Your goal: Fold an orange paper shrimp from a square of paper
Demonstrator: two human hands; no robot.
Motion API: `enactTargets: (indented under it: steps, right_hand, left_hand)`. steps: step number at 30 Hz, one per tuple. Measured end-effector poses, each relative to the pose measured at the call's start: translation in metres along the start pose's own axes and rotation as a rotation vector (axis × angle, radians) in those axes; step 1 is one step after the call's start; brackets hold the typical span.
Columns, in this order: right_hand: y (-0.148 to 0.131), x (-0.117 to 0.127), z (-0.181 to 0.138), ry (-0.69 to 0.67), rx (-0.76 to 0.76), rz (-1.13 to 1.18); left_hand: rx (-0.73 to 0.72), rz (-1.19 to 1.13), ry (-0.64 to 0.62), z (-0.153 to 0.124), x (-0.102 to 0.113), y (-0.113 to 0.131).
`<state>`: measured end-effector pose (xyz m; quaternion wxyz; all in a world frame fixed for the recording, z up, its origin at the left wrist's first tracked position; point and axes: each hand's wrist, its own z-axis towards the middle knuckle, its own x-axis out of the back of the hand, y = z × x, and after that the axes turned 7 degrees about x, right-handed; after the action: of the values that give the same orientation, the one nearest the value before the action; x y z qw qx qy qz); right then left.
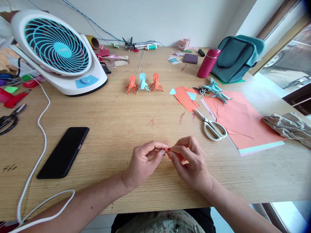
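Note:
Near the table's front edge, a small folded piece of orange paper point(169, 155) is pinched between both hands and mostly hidden by the fingers. My left hand point(145, 161) grips its left tip between thumb and forefinger. On the other side my right hand point(190, 163) is closed round the rest of it. Beyond the hands three folded paper figures stand in a row: an orange one point(132, 84), a light blue one point(142, 82) and another orange one point(156, 82). White-handled scissors point(213, 129) lie right of my right hand.
A white fan point(84, 76) stands at the left, with its cable point(42, 129) running down past a black phone point(63, 152). At the right are orange paper sheets point(243, 119), cut strips point(186, 98), blue folded figures point(213, 87), a pink bottle point(209, 63) and a teal bag point(234, 61).

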<state>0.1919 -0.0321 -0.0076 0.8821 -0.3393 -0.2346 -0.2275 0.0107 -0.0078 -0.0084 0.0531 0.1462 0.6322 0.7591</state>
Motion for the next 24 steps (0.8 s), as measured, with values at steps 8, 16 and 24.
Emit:
enactTargets:
  steps: [8,16,24]
  right_hand:
    - [-0.0001,0.0005,-0.0009,-0.003,0.009,-0.003]
    - [-0.0005,0.0002,-0.0007,-0.010,-0.014,0.002]
    - [0.0000,-0.0010,-0.0009,-0.011,-0.014,0.011]
  left_hand:
    - [0.081,-0.107,-0.038,0.0003,-0.0015,0.0017]
    - [-0.022,0.009,-0.070,-0.0022,0.0023,-0.0002]
    - [-0.120,0.064,-0.055,0.0008,0.0047,-0.0021]
